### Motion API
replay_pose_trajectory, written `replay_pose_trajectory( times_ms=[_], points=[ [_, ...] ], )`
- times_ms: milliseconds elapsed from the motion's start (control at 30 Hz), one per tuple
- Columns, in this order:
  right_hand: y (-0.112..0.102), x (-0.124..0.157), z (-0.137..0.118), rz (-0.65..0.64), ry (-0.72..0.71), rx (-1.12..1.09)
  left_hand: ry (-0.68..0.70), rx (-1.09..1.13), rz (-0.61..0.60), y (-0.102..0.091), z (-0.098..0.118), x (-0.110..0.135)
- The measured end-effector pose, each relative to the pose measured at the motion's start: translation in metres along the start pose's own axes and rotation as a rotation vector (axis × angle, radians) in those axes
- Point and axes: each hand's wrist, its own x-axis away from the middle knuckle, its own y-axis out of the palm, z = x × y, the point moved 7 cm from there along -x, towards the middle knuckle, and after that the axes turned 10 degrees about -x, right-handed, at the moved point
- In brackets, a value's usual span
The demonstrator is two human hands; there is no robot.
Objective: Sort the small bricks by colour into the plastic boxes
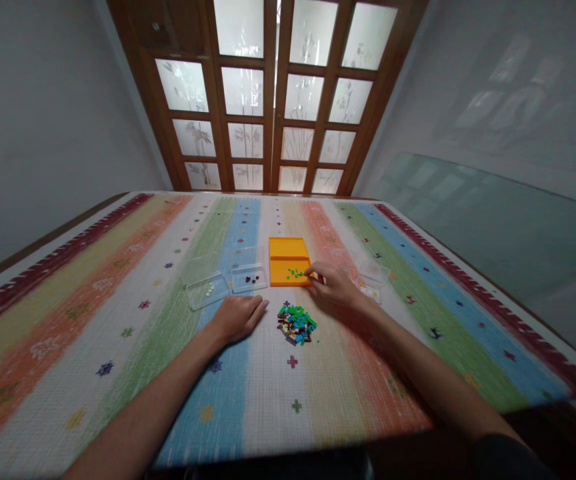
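"What's spread out before you?"

"A striped tablecloth (268, 417). My left hand (238, 317) lies on it, fingers drawn together; whether they cover anything I can't tell. My right hand (337, 285) is at the right side of the orange two-compartment tray (288, 247), thumb and forefinger narrowed (a brick may be between them, too small to make out)."

"And the smaller containers?"

"Clear plastic boxes: one on the left (197, 297) with a few pale bricks, another (241, 289) just left of the tray with dark ones, and more clear plastic (375, 272) right of my right hand, partly hidden."

"The bricks?"

"A mixed heap of toy bricks (297, 325) on the cloth, near side of the tray; loose green bricks (294, 273) in its near compartment."

"Which step is this?"

"Handling green bricks at the tray, I'd judge. The next move calls for a light fingertip pinch, clear of the rim."
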Motion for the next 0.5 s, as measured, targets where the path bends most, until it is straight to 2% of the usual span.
replay_pose_trajectory(
  times_ms=[100,200,267,400,500],
  points=[
    [-0.001,0.014,-0.013,-0.135,0.001,-0.13,0.004,-0.013,0.0,0.0,0.001,0.0],
    [0.012,0.035,-0.023,-0.38,0.068,-0.319,0.008,-0.011,0.009,0.0,0.001,0.001],
    [0.019,0.049,-0.025,-0.473,0.123,-0.385,0.008,-0.006,0.013,0.0,0.001,0.001],
    [0.024,0.06,-0.023,-0.484,0.174,-0.361,0.004,0.004,0.018,0.0,-0.001,0.001],
    [0.021,0.06,-0.025,-0.439,0.132,-0.309,-0.002,0.014,0.028,0.0,-0.002,0.002]
  ],
)
